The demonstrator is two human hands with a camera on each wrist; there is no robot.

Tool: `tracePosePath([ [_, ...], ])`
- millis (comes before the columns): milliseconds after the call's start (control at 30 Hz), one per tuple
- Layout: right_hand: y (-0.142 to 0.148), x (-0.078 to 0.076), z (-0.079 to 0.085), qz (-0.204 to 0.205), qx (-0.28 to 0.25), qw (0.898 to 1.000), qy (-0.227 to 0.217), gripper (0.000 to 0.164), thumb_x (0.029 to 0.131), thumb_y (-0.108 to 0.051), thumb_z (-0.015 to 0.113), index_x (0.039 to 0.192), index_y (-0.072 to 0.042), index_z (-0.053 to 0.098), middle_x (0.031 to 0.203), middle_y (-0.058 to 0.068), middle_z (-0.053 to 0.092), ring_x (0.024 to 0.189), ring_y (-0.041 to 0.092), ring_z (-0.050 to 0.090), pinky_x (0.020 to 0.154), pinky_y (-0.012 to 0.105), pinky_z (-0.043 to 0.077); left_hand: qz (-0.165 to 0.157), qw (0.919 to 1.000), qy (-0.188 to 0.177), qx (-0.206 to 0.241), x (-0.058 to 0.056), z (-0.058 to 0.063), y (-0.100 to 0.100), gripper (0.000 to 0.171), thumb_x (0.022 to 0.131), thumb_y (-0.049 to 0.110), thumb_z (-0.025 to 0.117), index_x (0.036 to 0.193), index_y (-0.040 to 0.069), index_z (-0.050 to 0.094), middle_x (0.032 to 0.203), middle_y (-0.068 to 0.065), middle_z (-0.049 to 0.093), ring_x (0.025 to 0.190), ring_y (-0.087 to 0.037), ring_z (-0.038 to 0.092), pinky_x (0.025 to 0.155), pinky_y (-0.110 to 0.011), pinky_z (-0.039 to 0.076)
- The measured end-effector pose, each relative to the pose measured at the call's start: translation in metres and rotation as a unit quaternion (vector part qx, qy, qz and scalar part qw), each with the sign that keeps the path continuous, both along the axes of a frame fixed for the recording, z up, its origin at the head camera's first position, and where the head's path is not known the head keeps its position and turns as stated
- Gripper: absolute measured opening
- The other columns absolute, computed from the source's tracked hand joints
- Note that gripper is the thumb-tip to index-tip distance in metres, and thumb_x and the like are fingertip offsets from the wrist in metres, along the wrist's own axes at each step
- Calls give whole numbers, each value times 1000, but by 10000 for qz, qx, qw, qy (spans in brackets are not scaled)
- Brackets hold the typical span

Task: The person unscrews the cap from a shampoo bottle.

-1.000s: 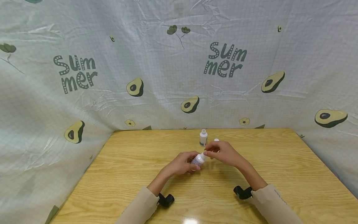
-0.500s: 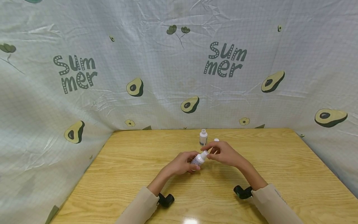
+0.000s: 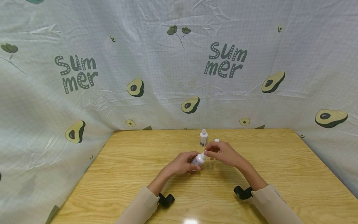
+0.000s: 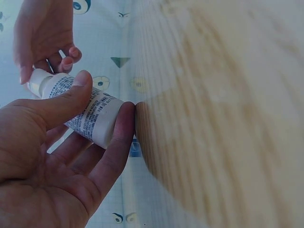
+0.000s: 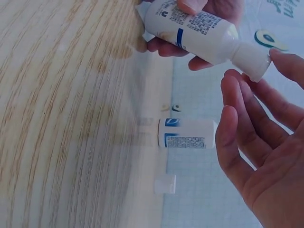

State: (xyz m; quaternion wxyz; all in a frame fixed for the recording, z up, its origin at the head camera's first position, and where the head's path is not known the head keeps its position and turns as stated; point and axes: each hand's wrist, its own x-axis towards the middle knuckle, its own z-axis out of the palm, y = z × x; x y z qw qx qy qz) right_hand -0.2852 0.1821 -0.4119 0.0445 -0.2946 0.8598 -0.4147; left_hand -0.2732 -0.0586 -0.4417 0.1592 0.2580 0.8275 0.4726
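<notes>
A small white bottle (image 3: 197, 160) with printed text lies tilted in my left hand (image 3: 181, 163), which grips its body between thumb and fingers just above the table. Its white cap (image 5: 252, 61) points up and to the right in the head view. The thumb and forefinger of my right hand (image 3: 223, 153) pinch this cap at its sides, while the other fingers curl loosely beneath. Behind the hands a second white bottle (image 3: 203, 140) stands upright, its threaded neck uncovered. Beside it a loose white cap (image 5: 166, 184) sits on the table, partly hidden by my right hand in the head view.
The wooden table (image 3: 134, 155) runs back to a pale printed cloth (image 3: 156, 115) that hangs behind it and along both sides. Black wrist devices (image 3: 166, 201) show below both hands at the sleeve cuffs.
Half a second ago my right fingers were spread a little off the cap; now they are on it again, as they were a second ago. The left hand and bottle stay in place.
</notes>
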Motion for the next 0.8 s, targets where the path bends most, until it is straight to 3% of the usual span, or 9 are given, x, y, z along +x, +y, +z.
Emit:
tracePosePath([
  [167, 1, 1, 1, 115, -16, 9998, 141, 25, 101, -23, 67, 117, -5, 73, 101, 6, 72, 80, 15, 66, 67, 26, 55, -27, 10000, 10, 27, 0, 0, 0, 36, 97, 8, 72, 132, 11, 64, 121, -14, 68, 103, -22, 71, 73, -35, 65],
  [367, 3, 1, -1, 439, -220, 9987, 161, 28, 98, -11, 68, 123, -1, 71, 108, 15, 72, 83, 27, 71, 68, 24, 56, -33, 10000, 37, 24, 1, 0, -1, 37, 97, 9, 72, 133, 11, 65, 121, -14, 69, 103, -22, 71, 74, -38, 65],
  [467, 4, 0, -1, 511, -244, 9983, 162, 32, 97, -11, 69, 128, -1, 69, 112, 17, 72, 85, 24, 71, 70, 25, 57, -32, 10000, 59, -20, 1, 0, -1, 37, 97, 9, 72, 133, 11, 65, 121, -13, 69, 102, -22, 71, 74, -37, 65],
  [600, 2, 1, 0, 344, -135, 9992, 180, 35, 100, -20, 69, 130, -3, 68, 114, 16, 71, 84, 15, 69, 70, 26, 58, -36, 10000, 83, -25, 1, 0, 0, 36, 97, 9, 72, 132, 11, 65, 120, -13, 69, 103, -22, 71, 74, -37, 65],
  [800, -1, 3, 2, 4, -10, 10000, 81, 30, 102, -29, 65, 121, -5, 71, 106, 9, 73, 80, 18, 68, 68, 28, 57, -28, 9999, 113, -10, 2, 0, 0, 37, 95, 7, 73, 131, 9, 64, 118, -14, 69, 103, -23, 71, 72, -36, 65],
])
